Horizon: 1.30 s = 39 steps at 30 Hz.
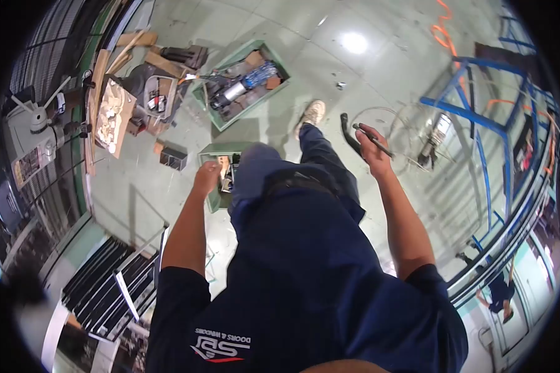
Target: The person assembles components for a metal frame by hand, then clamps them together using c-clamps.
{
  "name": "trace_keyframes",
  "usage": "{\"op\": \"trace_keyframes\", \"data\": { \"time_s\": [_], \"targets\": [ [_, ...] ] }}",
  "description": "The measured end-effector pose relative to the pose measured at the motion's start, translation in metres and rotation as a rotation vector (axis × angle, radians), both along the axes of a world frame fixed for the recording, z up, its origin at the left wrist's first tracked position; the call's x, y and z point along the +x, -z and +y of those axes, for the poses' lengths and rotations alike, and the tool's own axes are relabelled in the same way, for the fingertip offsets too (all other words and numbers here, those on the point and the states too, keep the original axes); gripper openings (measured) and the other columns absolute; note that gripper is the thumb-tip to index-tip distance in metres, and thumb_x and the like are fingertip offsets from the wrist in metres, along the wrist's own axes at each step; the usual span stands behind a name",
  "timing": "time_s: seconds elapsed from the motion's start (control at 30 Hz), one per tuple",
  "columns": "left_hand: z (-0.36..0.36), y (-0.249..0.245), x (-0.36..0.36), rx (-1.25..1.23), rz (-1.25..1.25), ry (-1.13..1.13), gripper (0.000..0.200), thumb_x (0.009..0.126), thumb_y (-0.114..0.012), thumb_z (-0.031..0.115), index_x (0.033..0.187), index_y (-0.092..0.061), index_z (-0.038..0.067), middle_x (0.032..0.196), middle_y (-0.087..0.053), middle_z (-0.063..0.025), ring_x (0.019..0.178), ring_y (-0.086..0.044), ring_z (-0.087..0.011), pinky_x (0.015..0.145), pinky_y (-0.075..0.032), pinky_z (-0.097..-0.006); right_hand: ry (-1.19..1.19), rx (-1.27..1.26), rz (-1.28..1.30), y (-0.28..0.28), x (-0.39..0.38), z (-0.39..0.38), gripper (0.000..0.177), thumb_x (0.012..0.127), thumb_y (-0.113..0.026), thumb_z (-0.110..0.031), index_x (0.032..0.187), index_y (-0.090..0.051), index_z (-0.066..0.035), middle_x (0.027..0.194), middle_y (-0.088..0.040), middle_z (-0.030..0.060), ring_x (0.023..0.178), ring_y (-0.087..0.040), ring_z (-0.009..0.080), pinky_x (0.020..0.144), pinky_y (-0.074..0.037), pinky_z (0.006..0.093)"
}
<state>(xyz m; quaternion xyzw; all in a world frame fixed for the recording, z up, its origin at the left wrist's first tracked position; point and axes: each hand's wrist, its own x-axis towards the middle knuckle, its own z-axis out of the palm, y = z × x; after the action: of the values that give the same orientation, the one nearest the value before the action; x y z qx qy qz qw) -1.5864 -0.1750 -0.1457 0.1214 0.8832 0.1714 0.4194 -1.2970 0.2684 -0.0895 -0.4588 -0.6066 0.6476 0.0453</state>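
Observation:
My right hand (374,152) is closed around a slim, dark, rod-like tool (370,135), held out over the floor to the right of my leg. A thick black curved piece (350,133) shows right beside those fingers; whether it belongs to the same tool I cannot tell. My left hand (207,178) hangs by my other side with its fingers curled, their inside hidden. Behind it, low down, is a small green box (213,200) with a pale block and small parts inside, partly covered by my leg.
A larger green crate (255,50) on the floor holds bottles and tools. Wood pieces (115,118) and a small dark box (173,158) lie left. To the right are a blue metal frame (466,115), coiled wire and an orange hose (442,34). Another person (499,292) is at far right.

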Motion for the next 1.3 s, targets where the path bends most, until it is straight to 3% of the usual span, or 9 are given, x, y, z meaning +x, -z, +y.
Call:
{"op": "trace_keyframes", "data": {
  "time_s": [0.03, 0.13, 0.23, 0.33, 0.67, 0.83, 1.03, 1.2, 1.3],
  "targets": [
    [0.020, -0.009, -0.005, -0.075, -0.025, -0.004, 0.040, 0.088, -0.067, 0.035, 0.109, -0.065, 0.001, 0.107, -0.069, -0.0180, 0.099, -0.068, -0.0297, 0.087, -0.052, -0.0371, -0.149, 0.304, -0.112, 0.029, -0.011, 0.008, 0.039, 0.090, -0.070, -0.023, 0.123, -0.063, -0.004, 0.089, -0.070, 0.0132, 0.084, -0.068, 0.0212, 0.080, -0.052, 0.0333],
    [0.062, 0.010, -0.014, -0.034, -0.041, -0.049, 0.040, 0.088, -0.067, 0.035, 0.111, -0.065, 0.003, 0.107, -0.069, -0.0165, 0.100, -0.067, -0.0305, 0.087, -0.051, -0.0377, -0.537, 0.435, -0.392, 0.072, -0.042, 0.017, 0.024, 0.086, -0.069, -0.024, 0.109, -0.066, -0.014, 0.078, -0.069, 0.0080, 0.079, -0.068, 0.0296, 0.081, -0.047, 0.0426],
    [0.123, 0.057, -0.042, -0.023, -0.099, -0.064, 0.040, 0.089, -0.068, 0.034, 0.116, -0.062, 0.005, 0.108, -0.069, -0.0160, 0.101, -0.066, -0.0310, 0.088, -0.051, -0.0379, -0.848, 0.648, -0.506, 0.117, -0.051, 0.011, 0.022, 0.085, -0.070, -0.026, 0.106, -0.066, -0.018, 0.077, -0.068, 0.0070, 0.076, -0.067, 0.0276, 0.082, -0.042, 0.0445],
    [0.155, 0.153, -0.072, 0.125, -0.132, -0.052, 0.042, 0.089, -0.068, 0.032, 0.119, -0.061, 0.004, 0.110, -0.068, -0.0173, 0.103, -0.065, -0.0345, 0.091, -0.050, -0.0384, -0.781, 0.658, -0.497, 0.159, -0.049, -0.007, 0.024, 0.084, -0.071, -0.028, 0.105, -0.065, -0.019, 0.075, -0.067, 0.0053, 0.076, -0.065, 0.0267, 0.084, -0.040, 0.0438],
    [0.280, 0.447, -0.220, -0.104, 0.225, 0.235, 0.059, 0.088, -0.064, 0.040, 0.134, -0.052, 0.005, 0.132, -0.056, -0.0239, 0.125, -0.053, -0.0379, 0.105, -0.043, -0.0438, -0.698, 0.510, -0.633, 0.209, -0.054, -0.043, 0.029, 0.084, -0.072, -0.022, 0.111, -0.066, -0.014, 0.084, -0.064, 0.0059, 0.078, -0.060, 0.0258, 0.087, -0.038, 0.0421],
    [0.325, 0.525, -0.247, -0.165, 0.374, 0.363, 0.071, 0.088, -0.064, 0.041, 0.148, -0.036, 0.016, 0.142, -0.049, -0.0191, 0.128, -0.051, -0.0388, 0.108, -0.042, -0.0475, -0.680, 0.487, -0.730, 0.216, -0.042, -0.041, 0.031, 0.082, -0.074, -0.020, 0.112, -0.065, -0.014, 0.084, -0.065, 0.0034, 0.079, -0.059, 0.0235, 0.088, -0.038, 0.0410],
    [0.341, 0.538, -0.261, -0.296, 0.332, 0.531, 0.082, 0.084, -0.072, 0.033, 0.153, -0.029, 0.022, 0.143, -0.048, -0.0212, 0.129, -0.050, -0.0380, 0.106, -0.044, -0.0475, -0.688, 0.416, -0.771, 0.222, -0.040, -0.041, 0.033, 0.080, -0.075, -0.018, 0.111, -0.065, -0.015, 0.085, -0.065, 0.0028, 0.080, -0.060, 0.0227, 0.089, -0.038, 0.0409],
    [0.319, 0.491, -0.245, -0.396, 0.361, 0.550, 0.085, 0.076, -0.075, 0.030, 0.149, -0.031, 0.038, 0.141, -0.039, -0.0178, 0.130, -0.044, -0.0409, 0.103, -0.044, -0.0531, -0.689, 0.409, -0.762, 0.219, -0.051, -0.040, 0.031, 0.082, -0.074, -0.020, 0.111, -0.066, -0.015, 0.084, -0.064, 0.0034, 0.080, -0.060, 0.0231, 0.090, -0.037, 0.0416],
    [0.316, 0.477, -0.236, -0.383, 0.241, 0.227, 0.086, 0.072, -0.075, 0.033, 0.147, -0.035, 0.022, 0.141, -0.041, -0.0206, 0.128, -0.046, -0.0442, 0.107, -0.040, -0.0512, -0.699, 0.391, -0.746, 0.221, -0.054, -0.038, 0.030, 0.083, -0.073, -0.021, 0.111, -0.066, -0.014, 0.084, -0.064, 0.0038, 0.080, -0.060, 0.0234, 0.091, -0.037, 0.0419]
  ]
}}
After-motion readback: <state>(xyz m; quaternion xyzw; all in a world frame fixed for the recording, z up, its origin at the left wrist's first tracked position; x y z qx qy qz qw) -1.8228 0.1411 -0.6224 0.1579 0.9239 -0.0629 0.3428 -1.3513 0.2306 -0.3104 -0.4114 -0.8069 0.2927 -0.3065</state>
